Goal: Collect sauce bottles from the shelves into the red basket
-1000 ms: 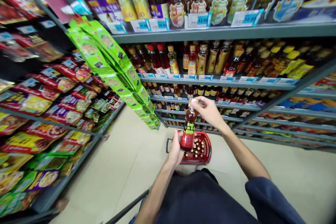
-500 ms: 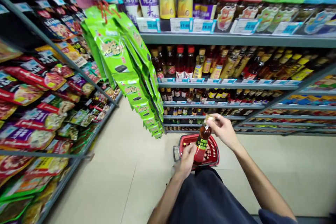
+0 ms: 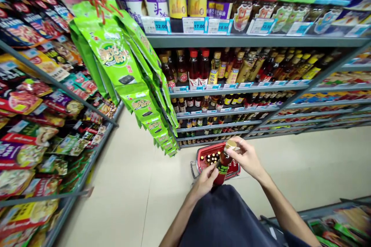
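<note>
A dark reddish-brown bottle (image 3: 222, 169) with a black and green label and a gold cap tilts in front of my body. My left hand (image 3: 206, 179) is closed round its lower side, the thumb lying by the label. At the top, my right hand (image 3: 242, 155) pinches the gold cap (image 3: 231, 144) between thumb and fingers. Below the bottle, a red shopping basket (image 3: 208, 149) with a metal handle stands on the floor. Several small gold-capped bottles (image 3: 213, 158) show inside it, partly hidden by the held bottle and my hands.
Shelves of bottled sauces and oils (image 3: 203, 67) rise ahead. Green snack packets (image 3: 116, 56) hang in a strip at the shelf end. Bagged goods (image 3: 26, 139) fill a rack on the left. Another low shelf (image 3: 339, 220) shows at bottom right. Pale floor tiles (image 3: 130, 185) lie between.
My view has turned slightly, bringing the low shelf at bottom right into sight. Both hands and the bottle sit a little lower. More small bottles show in the basket.
</note>
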The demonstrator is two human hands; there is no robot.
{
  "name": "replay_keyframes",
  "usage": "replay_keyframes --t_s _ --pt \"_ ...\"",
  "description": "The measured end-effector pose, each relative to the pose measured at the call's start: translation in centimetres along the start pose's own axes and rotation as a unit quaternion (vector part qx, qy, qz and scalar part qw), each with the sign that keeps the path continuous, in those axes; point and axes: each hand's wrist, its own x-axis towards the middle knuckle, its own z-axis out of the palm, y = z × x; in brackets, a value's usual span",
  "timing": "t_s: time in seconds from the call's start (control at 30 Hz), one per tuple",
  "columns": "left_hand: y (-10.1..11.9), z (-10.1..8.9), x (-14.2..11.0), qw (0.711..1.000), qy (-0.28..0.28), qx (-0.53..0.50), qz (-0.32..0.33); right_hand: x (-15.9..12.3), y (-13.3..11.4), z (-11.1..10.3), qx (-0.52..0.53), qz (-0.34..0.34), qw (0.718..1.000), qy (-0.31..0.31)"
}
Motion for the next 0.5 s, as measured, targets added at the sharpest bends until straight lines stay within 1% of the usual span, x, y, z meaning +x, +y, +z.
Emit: replay_keyframes --t_s 0.07,0.13,0.17,0.2,0.27,0.3,0.33,0.37,0.4,0.43,0.47,0.5 --pt "0.1 -0.3 0.2 1.0 0.022 0.009 0.004 -0.3 -0.1 -0.1 -0.03 -0.043 0.999 0.009" --pt "0.0 -0.7 0.6 0.999 0.051 0.01 0.004 -0.5 -0.1 -0.1 -0.041 -0.063 0.997 0.014" --pt "0.0 -1.0 0.8 0.997 0.08 0.015 0.006 -0.6 -0.1 -0.2 -0.042 -0.068 0.997 0.017" --pt "0.1 -1.3 0.9 0.992 0.121 0.026 0.008 -0.7 -0.1 -0.2 -0.041 -0.072 0.996 0.021" --pt "1.0 -2.1 0.8 0.973 0.223 0.053 0.008 -1.0 -0.2 -0.5 -0.042 -0.08 0.995 0.035" --pt "1.8 -2.4 0.5 0.965 0.256 0.061 0.002 -1.1 -0.2 -0.7 -0.046 -0.084 0.994 0.045" --pt "2.9 -2.7 -0.2 0.964 0.257 0.064 -0.01 -1.3 -0.1 -1.0 -0.052 -0.088 0.993 0.057" --pt "4.1 -2.9 -1.1 0.974 0.215 0.058 -0.026 -1.5 -0.1 -1.2 -0.058 -0.091 0.992 0.069" --pt "5.3 -2.8 -2.2 0.99 0.13 0.049 -0.04 -1.6 0.1 -1.6 -0.061 -0.092 0.991 0.081" --pt "6.5 -2.5 -3.5 0.998 0.015 0.039 -0.05 -1.8 0.3 -1.9 -0.06 -0.093 0.99 0.093" --pt "7.6 -1.9 -4.8 0.992 -0.109 0.031 -0.058 -1.9 0.6 -2.3 -0.057 -0.091 0.989 0.103" --pt "8.4 -1.0 -6.1 0.983 -0.171 0.027 -0.059 -2.0 0.9 -2.8 -0.052 -0.089 0.988 0.112"
